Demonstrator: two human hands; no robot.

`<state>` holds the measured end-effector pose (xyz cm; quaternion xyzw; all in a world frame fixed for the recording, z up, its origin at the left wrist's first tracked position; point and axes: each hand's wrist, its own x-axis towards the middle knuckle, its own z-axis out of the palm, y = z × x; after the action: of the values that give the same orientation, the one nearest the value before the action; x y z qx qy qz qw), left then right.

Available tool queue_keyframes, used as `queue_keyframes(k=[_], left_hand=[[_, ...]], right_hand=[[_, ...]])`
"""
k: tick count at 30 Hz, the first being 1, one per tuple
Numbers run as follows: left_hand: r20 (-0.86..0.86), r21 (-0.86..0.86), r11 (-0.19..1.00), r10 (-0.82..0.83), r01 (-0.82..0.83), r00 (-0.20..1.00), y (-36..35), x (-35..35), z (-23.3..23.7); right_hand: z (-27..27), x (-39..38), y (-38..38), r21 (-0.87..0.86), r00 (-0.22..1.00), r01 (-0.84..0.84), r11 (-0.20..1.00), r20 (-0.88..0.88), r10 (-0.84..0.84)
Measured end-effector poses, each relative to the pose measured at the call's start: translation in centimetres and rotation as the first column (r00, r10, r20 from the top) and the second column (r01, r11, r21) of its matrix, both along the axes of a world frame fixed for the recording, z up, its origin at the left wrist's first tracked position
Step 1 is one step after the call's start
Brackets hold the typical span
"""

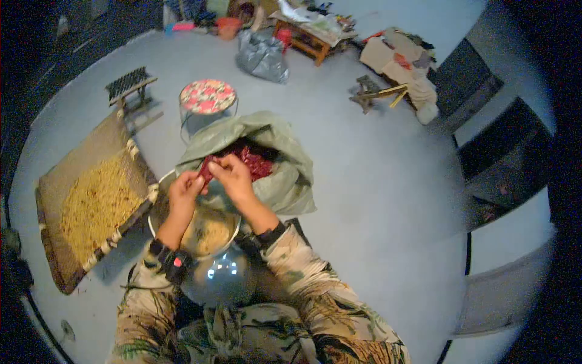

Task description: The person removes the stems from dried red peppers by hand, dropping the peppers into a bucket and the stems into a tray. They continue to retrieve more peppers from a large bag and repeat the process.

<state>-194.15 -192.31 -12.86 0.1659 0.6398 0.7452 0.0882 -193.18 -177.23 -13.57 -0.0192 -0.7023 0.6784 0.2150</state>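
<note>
My left hand (183,199) and my right hand (237,184) meet over a wide basin, fingers pinched together on a dark red dried chili pepper (207,171). Just beyond them, a pale green woven sack (295,164) stands open with many dried red chilies (257,164) inside. Below my hands the basin (153,219) has a light rim and holds a yellowish heap (209,232), partly hidden by my forearms. Closer to my body sits a shiny, rounded grey thing (219,280) that I cannot name.
On the left lies a shallow woven tray (91,142) with yellow seeds or grain (100,203). Behind the sack are a round floral stool (208,97), a small folding stool (130,88) and a grey plastic bag (264,57). A wooden table (318,51) stands farther back.
</note>
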Motion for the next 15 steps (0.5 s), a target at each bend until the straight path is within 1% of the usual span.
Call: queue_keyframes(k=[2, 3, 4, 6, 9, 10, 12, 13, 15], left_hand=[[0.037, 0.054, 0.999, -0.008, 0.006, 0.999, 0.0, -0.3, -0.5], [0.05, 0.085, 0.996, -0.007, 0.003, 0.999, 0.0, -0.4, -0.6], [0.056, 0.071, 0.997, -0.015, 0.011, 0.998, 0.0, -0.5, -0.3], [0.073, 0.051, 0.998, -0.032, 0.029, 0.997, 0.0, -0.1, 0.3], [0.037, 0.073, 0.997, -0.002, -0.001, 0.999, 0.5, 0.4, 1.2], [-0.02, 0.023, 1.0, 0.018, -0.017, 1.0, 0.6, 0.5, 1.3], [-0.136, -0.077, 0.996, 0.044, -0.055, 0.99, 0.5, 1.0, 1.5], [-0.155, -0.203, 0.977, 0.031, -0.062, 0.988, 0.1, 1.2, 2.2], [-0.122, -0.143, 0.989, 0.009, -0.026, 0.993, -0.1, 0.9, 1.8]], right_hand=[[3.1, 1.4, -1.3, -0.139, 0.994, -0.109, 0.984, -0.029, 0.106], [0.6, 0.3, -0.4, 0.093, 0.988, -0.098, 0.991, 0.127, 0.085], [5.5, 2.5, -1.6, 0.072, 0.989, -0.119, 0.99, 0.098, 0.111], [3.0, 1.5, -1.5, -0.082, 0.976, -0.209, 0.974, 0.043, 0.213], [4.8, 1.9, -1.4, -0.09, 0.988, -0.153, 0.984, 0.018, 0.156], [4.0, 1.3, -1.2, -0.037, 0.996, -0.086, 0.996, -0.005, 0.086], [3.8, 1.2, -0.5, -0.103, 0.994, -0.114, 0.988, -0.007, 0.113], [4.0, 1.3, -0.5, -0.109, 0.991, -0.129, 0.986, 0.014, 0.132], [4.6, 1.6, -0.7, -0.119, 0.986, -0.152, 0.981, 0.051, 0.159]])
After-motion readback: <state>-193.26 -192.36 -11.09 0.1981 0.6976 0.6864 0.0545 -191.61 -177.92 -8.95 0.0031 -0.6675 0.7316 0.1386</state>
